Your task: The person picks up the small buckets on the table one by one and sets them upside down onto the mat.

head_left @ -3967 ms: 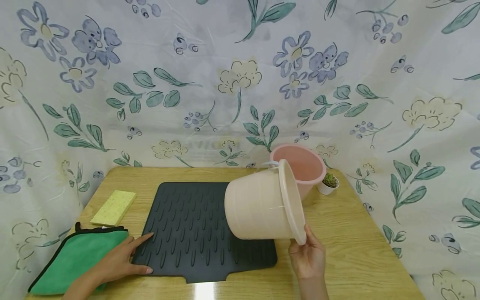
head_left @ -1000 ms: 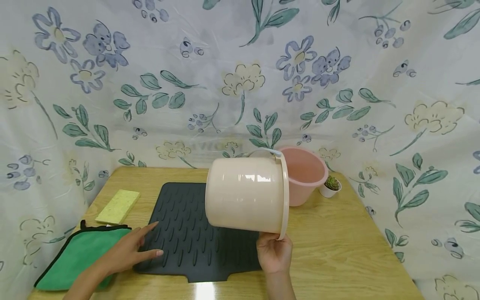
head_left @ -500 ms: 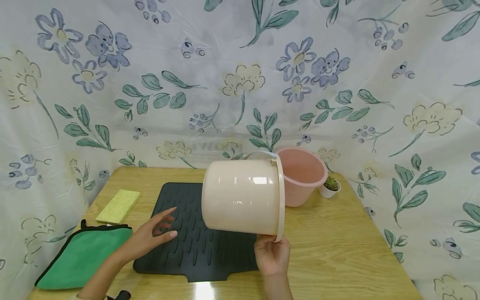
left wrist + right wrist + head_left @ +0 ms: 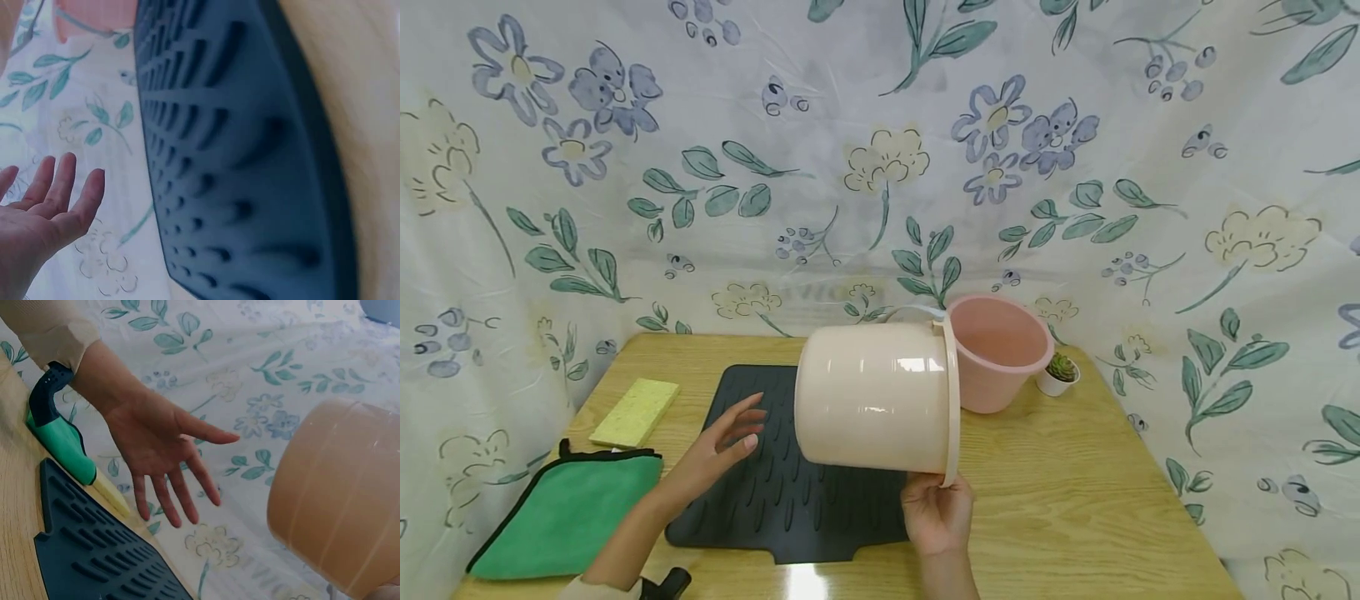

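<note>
Left hand (image 4: 709,457) lifted off mat (image 4: 760,504); bucket (image 4: 868,396) in right hand (image 4: 937,517) shifted left

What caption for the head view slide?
Right hand holds a cream bucket sideways above the dark mat; the left hand hovers nearby.

Cream bucket (image 4: 872,396), pink tub (image 4: 992,383), charcoal mat (image 4: 767,492), green black-edged cloth (image 4: 568,518), yellow sponge (image 4: 635,412), white floral backdrop (image 4: 820,125), wood-grain worktop (image 4: 1075,483)
</note>
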The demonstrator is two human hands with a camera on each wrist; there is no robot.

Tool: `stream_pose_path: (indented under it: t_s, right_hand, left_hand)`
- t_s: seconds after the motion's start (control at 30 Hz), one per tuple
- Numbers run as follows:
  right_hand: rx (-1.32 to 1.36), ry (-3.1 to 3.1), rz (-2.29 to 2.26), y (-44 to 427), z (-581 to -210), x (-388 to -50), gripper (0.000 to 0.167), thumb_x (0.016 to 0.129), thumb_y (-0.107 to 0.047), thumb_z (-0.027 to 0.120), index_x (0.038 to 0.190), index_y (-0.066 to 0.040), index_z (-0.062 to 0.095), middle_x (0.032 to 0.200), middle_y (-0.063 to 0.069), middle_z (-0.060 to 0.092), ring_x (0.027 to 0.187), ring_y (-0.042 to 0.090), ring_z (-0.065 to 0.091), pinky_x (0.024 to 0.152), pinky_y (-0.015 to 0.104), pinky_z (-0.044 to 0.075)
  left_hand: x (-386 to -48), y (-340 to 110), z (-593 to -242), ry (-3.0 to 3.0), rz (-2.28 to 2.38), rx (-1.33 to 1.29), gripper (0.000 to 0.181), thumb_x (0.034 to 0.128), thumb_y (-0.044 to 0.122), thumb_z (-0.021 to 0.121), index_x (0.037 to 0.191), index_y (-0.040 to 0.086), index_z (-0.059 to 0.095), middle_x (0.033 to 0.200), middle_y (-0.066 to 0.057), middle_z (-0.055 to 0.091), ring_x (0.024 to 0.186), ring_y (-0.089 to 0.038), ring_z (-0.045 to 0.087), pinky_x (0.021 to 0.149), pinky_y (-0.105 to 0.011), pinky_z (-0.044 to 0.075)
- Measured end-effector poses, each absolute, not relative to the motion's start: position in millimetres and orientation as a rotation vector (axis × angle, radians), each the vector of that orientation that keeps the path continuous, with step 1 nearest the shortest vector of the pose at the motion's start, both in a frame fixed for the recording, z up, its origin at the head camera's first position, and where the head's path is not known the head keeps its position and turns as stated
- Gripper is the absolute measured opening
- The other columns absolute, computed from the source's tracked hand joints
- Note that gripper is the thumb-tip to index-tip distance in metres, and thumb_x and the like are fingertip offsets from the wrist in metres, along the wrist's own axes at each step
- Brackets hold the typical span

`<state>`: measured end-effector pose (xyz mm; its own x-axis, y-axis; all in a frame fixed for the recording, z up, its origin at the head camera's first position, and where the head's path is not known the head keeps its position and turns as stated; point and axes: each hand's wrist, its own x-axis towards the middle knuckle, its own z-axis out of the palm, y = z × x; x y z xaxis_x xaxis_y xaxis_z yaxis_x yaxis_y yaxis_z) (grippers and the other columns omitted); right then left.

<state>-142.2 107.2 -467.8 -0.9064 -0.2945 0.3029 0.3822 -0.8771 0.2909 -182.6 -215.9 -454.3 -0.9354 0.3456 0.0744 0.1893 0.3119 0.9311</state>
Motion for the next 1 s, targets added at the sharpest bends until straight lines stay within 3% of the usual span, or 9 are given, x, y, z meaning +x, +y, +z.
stream_pose_path:
  t_s: [0.17, 0.4, 0.6, 0.83, 1.0]
  right_hand:
    - [-0.341, -0.487, -2.719, 104.5, -468.4, -142.1, 0.021, 0.092, 0.01, 0.043, 0.096, 0.006, 0.063, 0.092, 0.017, 0.064, 0.081, 0.023, 0.066, 0.073, 0.014, 0.05]
    - [-0.313, -0.466, -2.738, 100.5, -468.3, -140.5, 0.02, 0.093, 0.008, 0.044, 0.098, 0.005, 0.063, 0.094, 0.016, 0.064, 0.081, 0.023, 0.066, 0.072, 0.017, 0.053]
    - [-0.267, -0.434, -2.768, 96.5, -467.6, -139.2, 0.018, 0.098, 0.004, 0.044, 0.099, 0.003, 0.063, 0.095, 0.015, 0.064, 0.08, 0.021, 0.066, 0.072, 0.015, 0.052]
    - [-0.26, -0.414, -2.767, 94.8, -468.3, -139.0, 0.018, 0.096, 0.006, 0.045, 0.099, 0.004, 0.062, 0.093, 0.015, 0.064, 0.079, 0.021, 0.065, 0.071, 0.017, 0.054]
    - [-0.235, -0.378, -2.769, 92.1, -471.3, -137.4, 0.018, 0.099, 0.002, 0.043, 0.1, 0.004, 0.061, 0.094, 0.015, 0.062, 0.08, 0.02, 0.066, 0.072, 0.015, 0.053]
  left_hand:
    - [-188.7, -208.5, -449.9, 2.384, 1.778, 0.558, 0.06, 0.1049, 0.021, 0.047, 0.159, 0.016, 0.021, 0.152, -0.026, 0.035, 0.137, -0.05, 0.038, 0.102, -0.066, 0.039]
    - [-196.6, -195.6, -441.5, 2.199, 1.986, 0.686, 0.057, 0.108, 0.034, 0.028, 0.16, 0.014, 0.017, 0.154, -0.024, 0.029, 0.137, -0.022, 0.043, 0.102, -0.067, 0.037]
    - [-201.4, -180.4, -433.6, 2.085, 2.086, 0.714, 0.063, 0.105, 0.047, 0.031, 0.16, 0.019, 0.018, 0.156, -0.02, 0.025, 0.142, -0.04, 0.031, 0.101, -0.065, 0.037]
    - [-206.4, -171.2, -430.4, 2.037, 2.156, 0.73, 0.066, 0.1049, 0.047, 0.031, 0.159, 0.013, 0.015, 0.153, -0.005, 0.031, 0.133, -0.002, 0.043, 0.103, -0.068, 0.033]
    - [-206.8, -169.9, -430.8, 1.996, 2.206, 0.708, 0.065, 0.1047, 0.048, 0.03, 0.159, 0.015, 0.017, 0.149, 0.011, 0.036, 0.131, 0.0, 0.045, 0.102, -0.058, 0.037]
